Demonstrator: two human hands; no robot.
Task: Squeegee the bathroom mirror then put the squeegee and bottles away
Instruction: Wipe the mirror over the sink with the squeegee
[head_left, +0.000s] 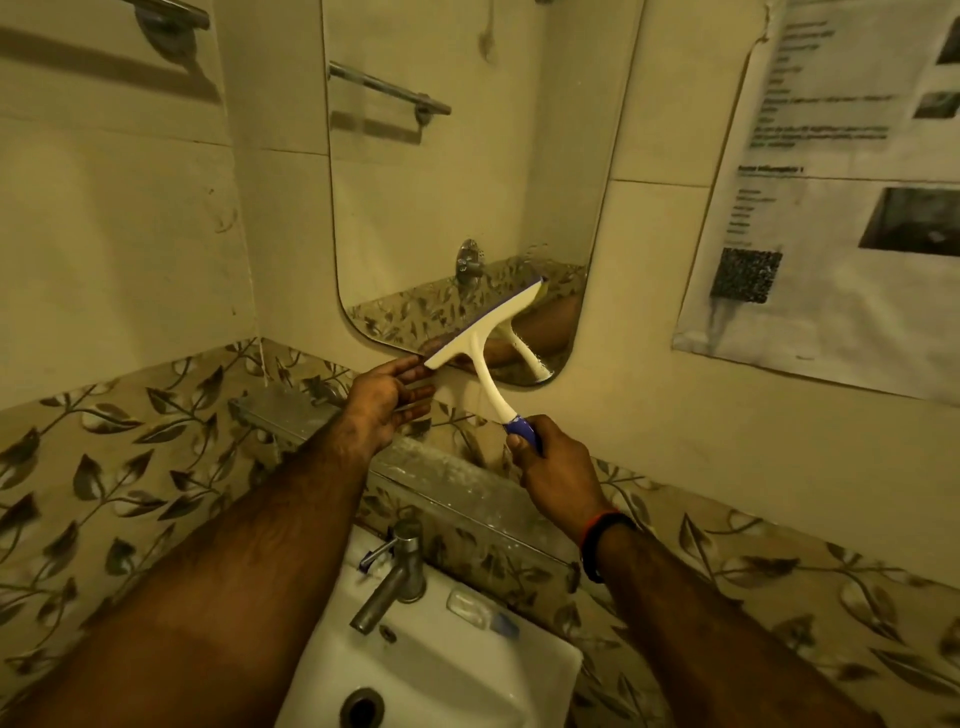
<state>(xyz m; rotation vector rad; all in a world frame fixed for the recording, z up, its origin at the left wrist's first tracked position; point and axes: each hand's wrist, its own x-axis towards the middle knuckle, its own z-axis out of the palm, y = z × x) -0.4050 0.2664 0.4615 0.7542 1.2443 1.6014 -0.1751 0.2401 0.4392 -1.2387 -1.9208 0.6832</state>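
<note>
A white squeegee (480, 332) with a blue grip lies tilted against the lower edge of the wall mirror (467, 171). Its blade runs from lower left to upper right across the glass. My right hand (553, 467) is closed around the blue grip below the mirror. My left hand (387, 402) has its fingers spread and touches the blade's lower left end. The mirror reflects my arm and the squeegee handle. No bottles are in view.
A narrow glass shelf (291, 415) runs under the mirror. Below it stands a metal tap (397, 577) over a white sink (447, 670). A printed paper sheet (841, 197) hangs on the right wall. A towel rail (171, 15) sits top left.
</note>
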